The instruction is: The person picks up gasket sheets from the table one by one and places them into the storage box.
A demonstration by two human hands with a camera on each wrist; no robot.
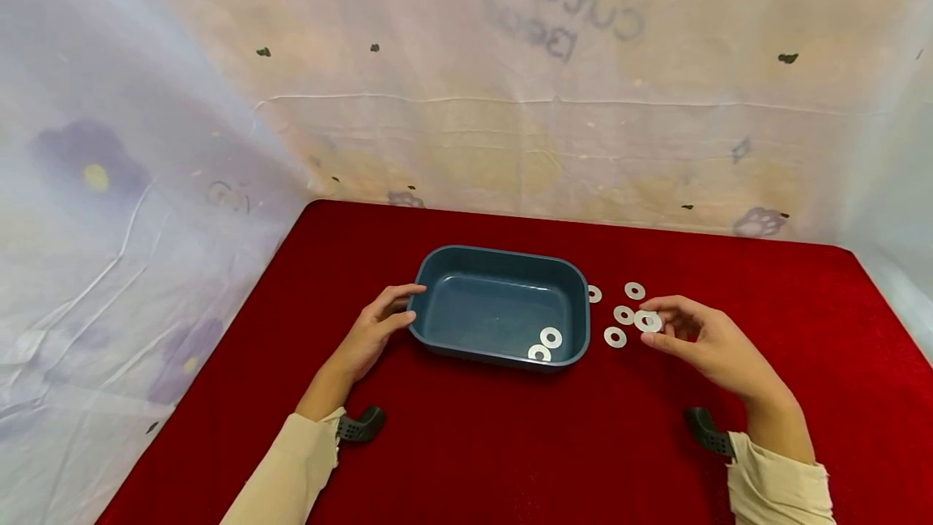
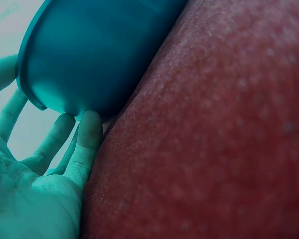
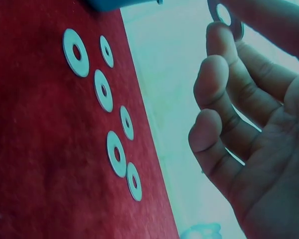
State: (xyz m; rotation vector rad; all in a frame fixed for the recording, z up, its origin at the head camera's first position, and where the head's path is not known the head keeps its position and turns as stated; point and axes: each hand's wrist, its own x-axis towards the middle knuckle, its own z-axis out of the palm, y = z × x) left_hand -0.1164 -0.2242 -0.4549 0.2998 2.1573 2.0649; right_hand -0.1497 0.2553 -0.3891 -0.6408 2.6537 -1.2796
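My right hand [image 1: 717, 347] pinches a flat metal washer [image 1: 647, 330] between thumb and fingertip, raised over the cloth. In the right wrist view the pinched washer [image 3: 238, 31] is partly cut off at the top, and the other fingers curl loosely. Several more washers [image 3: 69, 52] lie flat on the red cloth below. My left hand [image 1: 364, 339] rests against the left end of a blue-grey rectangular tub [image 1: 481, 306], thumb and fingers spread at its rim and outer wall. Two washers [image 1: 551, 346] lie inside, near the tub's front right corner, one touching or overlapping the other.
The red cloth [image 1: 452, 444] covers the table out to its edges. Patterned pale fabric [image 1: 466, 152] hangs right behind the table and along its left side. Dark curved pieces [image 1: 362, 425] are strapped at both wrists. One loose washer [image 1: 596, 299] lies close against the tub's right side.
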